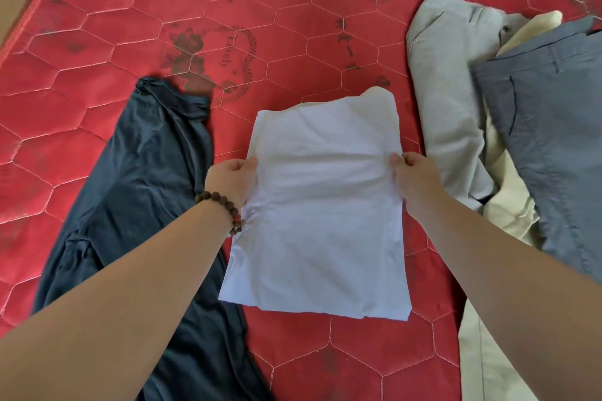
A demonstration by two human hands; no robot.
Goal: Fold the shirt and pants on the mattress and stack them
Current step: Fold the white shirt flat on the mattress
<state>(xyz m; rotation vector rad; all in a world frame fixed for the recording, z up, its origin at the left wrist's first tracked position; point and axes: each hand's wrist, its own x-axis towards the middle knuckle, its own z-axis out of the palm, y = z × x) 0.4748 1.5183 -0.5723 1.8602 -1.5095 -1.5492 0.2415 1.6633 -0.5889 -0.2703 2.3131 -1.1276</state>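
I pinch the white shirt point(321, 205) with my left hand point(233, 177) and right hand point(415, 172), one on each side edge; its long way runs away from me.

A white shirt point(321, 202), folded into a rectangle (slightly creased), lies mid-mattress point(293, 26), grey pants point(547, 127) to its right.

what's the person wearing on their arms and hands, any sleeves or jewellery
Both forearms are bare, with no sleeves in view. The left hand has a bracelet of round dark brown beads at the wrist, with one reddish bead among them. The right hand shows no ring, watch or band, and neither hand wears a glove.
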